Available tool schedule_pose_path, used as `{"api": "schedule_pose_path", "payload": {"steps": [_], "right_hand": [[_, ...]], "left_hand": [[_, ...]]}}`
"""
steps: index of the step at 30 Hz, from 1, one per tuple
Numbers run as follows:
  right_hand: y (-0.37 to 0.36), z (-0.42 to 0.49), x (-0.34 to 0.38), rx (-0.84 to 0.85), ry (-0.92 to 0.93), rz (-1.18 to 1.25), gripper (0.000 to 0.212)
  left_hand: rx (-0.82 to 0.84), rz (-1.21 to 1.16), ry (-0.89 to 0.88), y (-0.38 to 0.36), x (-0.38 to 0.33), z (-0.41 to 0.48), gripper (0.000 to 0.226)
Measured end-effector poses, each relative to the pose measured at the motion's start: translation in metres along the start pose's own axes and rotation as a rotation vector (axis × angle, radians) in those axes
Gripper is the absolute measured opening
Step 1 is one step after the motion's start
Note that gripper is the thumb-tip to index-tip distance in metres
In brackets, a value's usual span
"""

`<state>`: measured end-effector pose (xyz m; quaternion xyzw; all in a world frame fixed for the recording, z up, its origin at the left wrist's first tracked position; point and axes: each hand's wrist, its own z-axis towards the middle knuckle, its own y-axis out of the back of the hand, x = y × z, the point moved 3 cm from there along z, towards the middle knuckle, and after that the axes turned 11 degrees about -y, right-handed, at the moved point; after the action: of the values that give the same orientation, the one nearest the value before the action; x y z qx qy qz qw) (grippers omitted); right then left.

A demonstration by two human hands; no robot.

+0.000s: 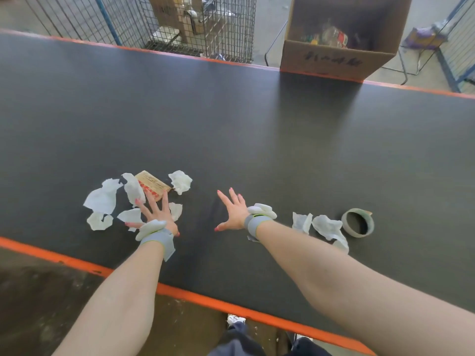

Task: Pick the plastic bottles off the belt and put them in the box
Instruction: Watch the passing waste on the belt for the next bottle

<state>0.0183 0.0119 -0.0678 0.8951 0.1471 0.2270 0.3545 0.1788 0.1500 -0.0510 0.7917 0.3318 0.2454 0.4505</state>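
Currently between picks: left hand [156,211] and right hand [232,213] hover spread flat, holding nothing. No bottle on the belt [257,140], only tissues [102,197]. Bottles [331,37] sit in far-right box [334,60]. Next: wait, scan.

**A sorting hall for waste**

An industrial sorting place is shown. A wide dark belt [231,119] with orange edges is seen, on which crumpled paper scraps [102,197] are scattered. Wire cages [195,24] and a cardboard box [336,57] of bottles are placed behind it, on a concrete floor.
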Motion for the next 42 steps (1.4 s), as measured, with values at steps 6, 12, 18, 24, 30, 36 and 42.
{"api": "schedule_pose_path", "payload": {"steps": [6, 12, 18, 24, 30, 36, 42], "right_hand": [[0.005, 0.008, 0.031, -0.001, 0.070, -0.045, 0.123], [-0.007, 0.013, 0.034, -0.017, 0.115, -0.187, 0.127], [-0.024, 0.020, 0.015, 0.016, 0.129, -0.319, 0.111], [-0.011, 0.024, -0.033, -0.081, -0.121, -0.196, 0.079], [0.028, 0.011, -0.051, -0.239, -0.271, -0.090, 0.077], [0.020, 0.000, -0.037, -0.184, -0.127, -0.108, 0.072], [0.015, -0.003, -0.012, -0.165, -0.041, -0.101, 0.072]], "left_hand": [[0.066, -0.107, -0.028, -0.019, 0.024, 0.011, 0.128], [0.064, -0.193, -0.152, -0.041, 0.016, 0.017, 0.100], [0.074, -0.116, -0.551, -0.039, -0.029, 0.022, 0.070], [0.181, 0.087, -0.442, -0.030, -0.051, 0.013, 0.086], [0.109, -0.073, -0.512, -0.010, -0.077, 0.005, 0.097], [0.000, -0.076, -0.523, -0.008, -0.083, -0.002, 0.064], [-0.106, -0.154, -0.422, -0.005, -0.055, -0.007, 0.043]]}}
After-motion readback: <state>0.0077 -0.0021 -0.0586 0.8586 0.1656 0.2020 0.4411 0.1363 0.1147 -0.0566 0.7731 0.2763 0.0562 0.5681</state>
